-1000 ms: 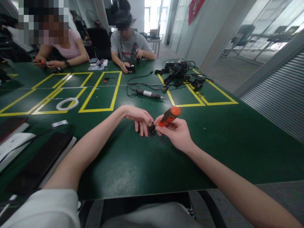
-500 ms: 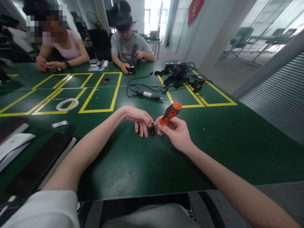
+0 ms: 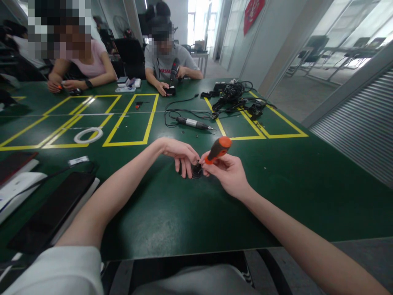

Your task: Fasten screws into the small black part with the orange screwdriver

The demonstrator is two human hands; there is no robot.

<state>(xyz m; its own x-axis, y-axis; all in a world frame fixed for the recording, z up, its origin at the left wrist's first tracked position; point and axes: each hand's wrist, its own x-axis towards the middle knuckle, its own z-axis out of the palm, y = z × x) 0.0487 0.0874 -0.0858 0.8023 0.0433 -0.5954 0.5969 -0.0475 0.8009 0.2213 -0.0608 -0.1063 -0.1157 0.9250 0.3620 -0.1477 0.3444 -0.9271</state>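
In the head view, my right hand (image 3: pixel 229 172) is closed round an orange-and-grey screwdriver (image 3: pixel 219 150), its handle tilted up to the right. The screwdriver's shaft is mostly hidden by my fingers. A small dark round part (image 3: pixel 197 169) sits on the green table between my hands. My left hand (image 3: pixel 183 155) arches over this part from the left; thumb and forefinger pinch at its top while the other fingers hang down beside it. Fingertips of both hands almost meet above the part, so its details are hidden.
Beyond my hands lies a pen-shaped electric screwdriver (image 3: pixel 195 123) with a cable. A black cable pile (image 3: pixel 231 96) is at the back right. A white ring (image 3: pixel 88 135) and a phone (image 3: pixel 52 209) lie to the left. Across the table, a co-worker holds a power drill (image 3: pixel 175 69).
The screwdriver's handle has dipped slightly down and to the left in my right hand. My left hand stays at the dark part.
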